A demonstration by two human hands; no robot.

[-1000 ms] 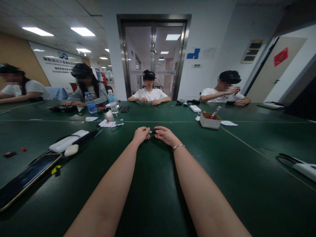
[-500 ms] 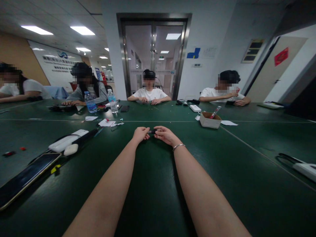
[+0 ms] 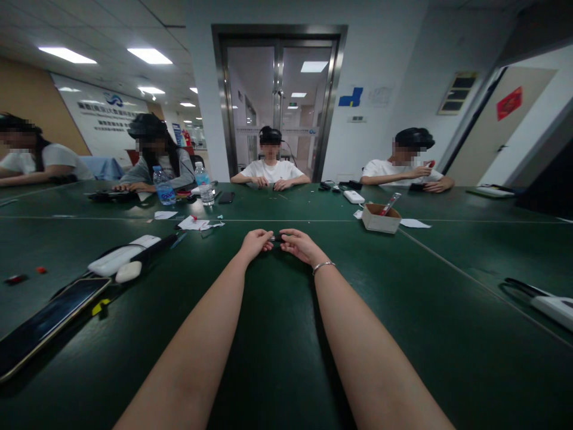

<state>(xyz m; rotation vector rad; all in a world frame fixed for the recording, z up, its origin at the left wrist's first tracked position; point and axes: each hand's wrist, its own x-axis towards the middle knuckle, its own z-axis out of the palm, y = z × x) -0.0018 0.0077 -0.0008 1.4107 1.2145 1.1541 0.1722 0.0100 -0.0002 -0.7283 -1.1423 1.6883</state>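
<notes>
Here, left hand (image 3: 257,245), right hand (image 3: 299,245), one dark item (image 3: 277,238) between; two bottles (image 3: 205,186).

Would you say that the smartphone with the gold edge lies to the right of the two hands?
No, the smartphone lies on the table's left side, beyond the left forearm.

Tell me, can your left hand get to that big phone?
Probably yes: the smartphone lies face up on the left, nothing covers its screen, and nothing tall stands between. But the left hand is pinching a small piece, so it might have to let go first.
</notes>
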